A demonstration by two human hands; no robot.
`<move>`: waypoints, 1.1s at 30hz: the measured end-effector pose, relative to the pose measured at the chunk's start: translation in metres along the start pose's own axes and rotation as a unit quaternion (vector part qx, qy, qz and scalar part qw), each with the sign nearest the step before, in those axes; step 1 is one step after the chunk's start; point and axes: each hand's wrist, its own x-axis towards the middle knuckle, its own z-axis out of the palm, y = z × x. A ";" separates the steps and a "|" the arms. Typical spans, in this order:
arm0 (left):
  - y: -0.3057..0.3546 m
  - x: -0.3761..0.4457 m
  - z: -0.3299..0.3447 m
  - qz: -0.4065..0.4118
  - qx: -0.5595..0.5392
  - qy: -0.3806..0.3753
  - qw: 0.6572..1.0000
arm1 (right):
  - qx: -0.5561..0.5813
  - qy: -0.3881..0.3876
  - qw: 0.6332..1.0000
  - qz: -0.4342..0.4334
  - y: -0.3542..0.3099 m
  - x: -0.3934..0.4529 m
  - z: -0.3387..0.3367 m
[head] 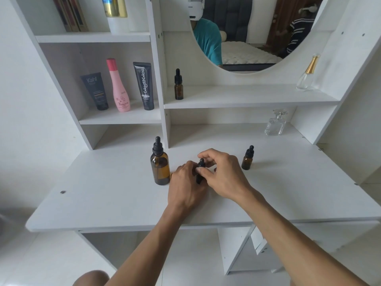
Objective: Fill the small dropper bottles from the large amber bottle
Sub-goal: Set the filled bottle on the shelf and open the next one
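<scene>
The large amber bottle (160, 166) stands capped with a black dropper top on the white desk (103, 199), left of centre. Just right of it my left hand (186, 186) grips a small dropper bottle (200, 174), mostly hidden by my fingers. My right hand (221, 175) pinches that bottle's black dropper cap from above. A second small amber dropper bottle (248, 158) stands capped on the desk to the right. A third small dropper bottle (178, 85) stands capped on the middle shelf.
Two dark tubes (97, 90) (145, 86) and a pink bottle (119, 86) stand in the left cubby. A clear perfume bottle (276, 123) sits at the desk's back right. Another gold-capped one (308, 74) sits on the shelf under the mirror (257, 34).
</scene>
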 end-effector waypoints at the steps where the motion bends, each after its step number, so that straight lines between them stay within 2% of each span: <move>1: 0.001 0.000 0.000 -0.001 -0.003 0.001 1.000 | -0.003 0.002 1.000 -0.001 -0.001 0.001 -0.001; 8: 0.002 0.000 -0.001 -0.004 -0.004 0.010 1.000 | -0.017 -0.004 1.000 -0.007 -0.002 0.006 -0.004; 19: 0.002 0.002 -0.002 -0.008 0.006 0.003 1.000 | -0.060 -0.081 0.995 -0.003 -0.009 0.012 -0.015; 33: -0.001 0.003 0.000 0.000 0.003 0.013 1.000 | -0.017 -0.110 0.994 0.004 -0.010 0.020 -0.021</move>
